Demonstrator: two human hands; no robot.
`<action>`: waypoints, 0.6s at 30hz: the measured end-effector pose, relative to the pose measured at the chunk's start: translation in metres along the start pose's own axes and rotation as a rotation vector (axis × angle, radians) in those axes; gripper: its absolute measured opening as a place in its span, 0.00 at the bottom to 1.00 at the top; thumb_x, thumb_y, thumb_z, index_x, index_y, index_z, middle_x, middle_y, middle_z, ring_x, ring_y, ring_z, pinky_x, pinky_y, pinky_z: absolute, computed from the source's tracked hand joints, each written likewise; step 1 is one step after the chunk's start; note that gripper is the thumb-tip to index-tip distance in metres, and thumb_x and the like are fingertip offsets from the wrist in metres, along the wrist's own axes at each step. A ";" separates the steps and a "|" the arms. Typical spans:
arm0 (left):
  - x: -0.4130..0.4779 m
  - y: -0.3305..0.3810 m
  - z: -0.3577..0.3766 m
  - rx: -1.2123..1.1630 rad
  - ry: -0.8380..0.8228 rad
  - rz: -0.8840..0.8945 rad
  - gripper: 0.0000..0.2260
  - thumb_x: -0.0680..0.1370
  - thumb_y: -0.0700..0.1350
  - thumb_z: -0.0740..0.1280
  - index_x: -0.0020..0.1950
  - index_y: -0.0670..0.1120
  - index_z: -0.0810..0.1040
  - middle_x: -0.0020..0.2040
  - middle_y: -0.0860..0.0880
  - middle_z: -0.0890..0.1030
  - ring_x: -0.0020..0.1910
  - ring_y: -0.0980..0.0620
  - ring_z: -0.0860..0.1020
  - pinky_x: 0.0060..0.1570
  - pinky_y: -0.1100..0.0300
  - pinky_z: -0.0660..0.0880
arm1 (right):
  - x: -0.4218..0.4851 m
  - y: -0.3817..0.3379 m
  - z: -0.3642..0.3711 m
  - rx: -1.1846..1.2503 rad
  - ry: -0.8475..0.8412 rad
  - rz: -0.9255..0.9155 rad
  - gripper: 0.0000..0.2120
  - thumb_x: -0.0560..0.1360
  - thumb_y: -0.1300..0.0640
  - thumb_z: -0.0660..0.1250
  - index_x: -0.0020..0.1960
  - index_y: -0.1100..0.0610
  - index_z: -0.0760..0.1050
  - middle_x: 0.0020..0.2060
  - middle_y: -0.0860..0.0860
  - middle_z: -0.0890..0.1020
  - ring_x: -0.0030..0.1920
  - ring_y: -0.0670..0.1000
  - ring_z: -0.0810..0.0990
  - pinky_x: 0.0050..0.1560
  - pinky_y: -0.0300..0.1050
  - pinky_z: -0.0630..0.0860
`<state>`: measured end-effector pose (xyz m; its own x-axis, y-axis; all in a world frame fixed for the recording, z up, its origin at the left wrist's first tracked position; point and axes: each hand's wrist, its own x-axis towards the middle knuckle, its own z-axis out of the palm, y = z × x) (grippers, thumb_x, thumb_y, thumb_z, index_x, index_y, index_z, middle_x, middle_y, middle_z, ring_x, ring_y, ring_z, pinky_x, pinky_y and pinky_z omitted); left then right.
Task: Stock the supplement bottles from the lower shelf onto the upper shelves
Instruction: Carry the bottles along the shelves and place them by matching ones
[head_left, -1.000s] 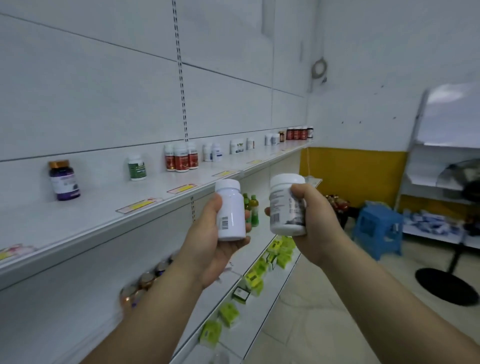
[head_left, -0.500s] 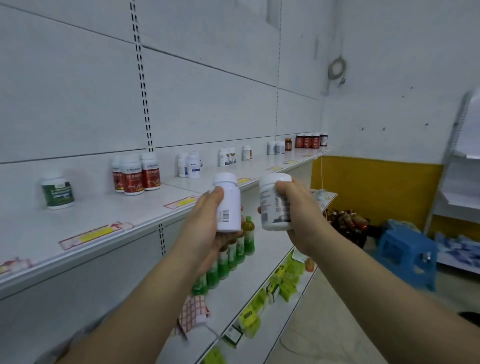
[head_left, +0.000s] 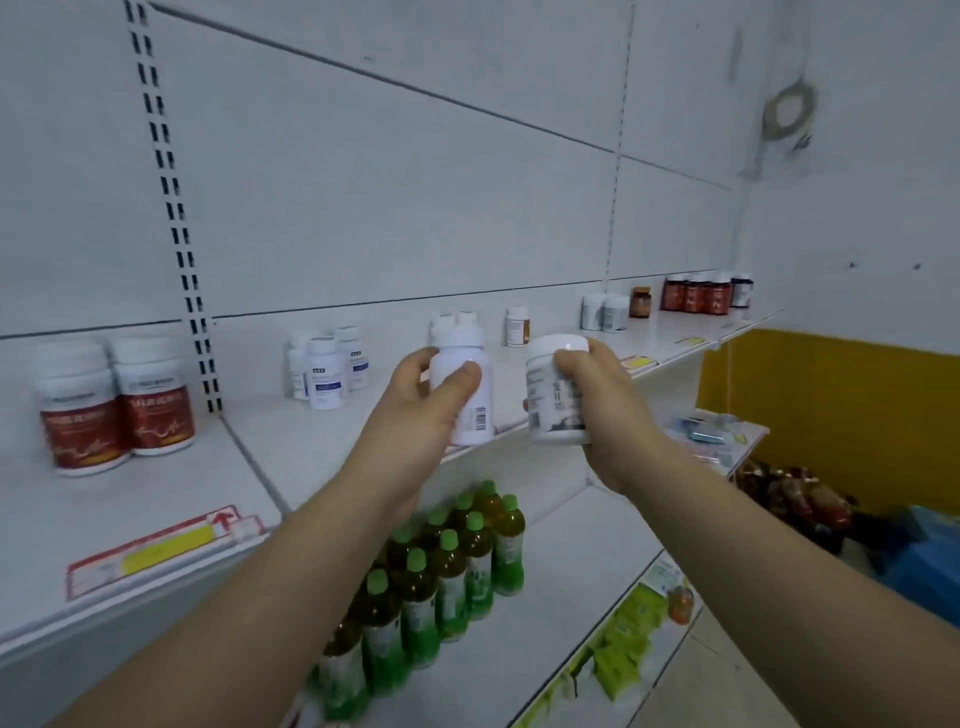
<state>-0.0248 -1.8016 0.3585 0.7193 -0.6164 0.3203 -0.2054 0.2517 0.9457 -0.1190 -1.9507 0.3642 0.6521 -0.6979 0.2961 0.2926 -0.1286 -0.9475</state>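
Note:
My left hand (head_left: 415, 410) grips a white bottle with a barcode (head_left: 470, 395), held upright at the front edge of the upper shelf (head_left: 311, 441). My right hand (head_left: 602, 410) grips a wider white bottle with a dark label (head_left: 553, 389), just right of the first and off the shelf edge. On that shelf stand two red-labelled bottles (head_left: 114, 405) at the left, three blue-labelled white bottles (head_left: 327, 371) in the middle, and two white bottles (head_left: 454, 325) partly hidden behind the one in my left hand.
Farther right on the upper shelf are a small white bottle (head_left: 518, 326), two white jars (head_left: 605, 312) and several dark red bottles (head_left: 698, 293). Green-capped drink bottles (head_left: 452, 561) fill the shelf below. Green boxes (head_left: 623, 644) lie lower down.
Both hands have carried their bottles forward and up to the upper shelf edge. The view has moved along the shelf, so the red-labelled bottles now sit at the far left.

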 end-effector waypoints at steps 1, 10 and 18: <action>0.008 -0.002 0.002 0.041 0.019 0.014 0.12 0.75 0.53 0.67 0.58 0.60 0.71 0.49 0.57 0.82 0.45 0.57 0.82 0.40 0.62 0.78 | 0.017 0.005 -0.001 -0.007 -0.030 -0.013 0.11 0.69 0.48 0.63 0.51 0.44 0.73 0.49 0.54 0.81 0.48 0.56 0.82 0.45 0.54 0.81; 0.066 -0.008 -0.010 0.446 0.326 -0.052 0.22 0.72 0.43 0.72 0.60 0.54 0.66 0.54 0.51 0.75 0.53 0.49 0.78 0.56 0.47 0.76 | 0.137 0.044 0.022 -0.090 -0.409 -0.071 0.18 0.73 0.50 0.66 0.60 0.41 0.65 0.50 0.42 0.76 0.46 0.43 0.78 0.35 0.38 0.73; 0.101 -0.024 -0.035 1.107 0.294 -0.023 0.29 0.71 0.49 0.73 0.69 0.54 0.66 0.64 0.51 0.71 0.58 0.52 0.72 0.58 0.60 0.68 | 0.181 0.077 0.053 -0.302 -0.637 -0.116 0.23 0.72 0.46 0.68 0.60 0.41 0.58 0.47 0.42 0.71 0.44 0.40 0.73 0.35 0.35 0.68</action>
<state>0.0759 -1.8436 0.3659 0.8282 -0.3770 0.4147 -0.5564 -0.6422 0.5273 0.0592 -2.0496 0.3513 0.9373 -0.1321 0.3224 0.2387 -0.4308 -0.8703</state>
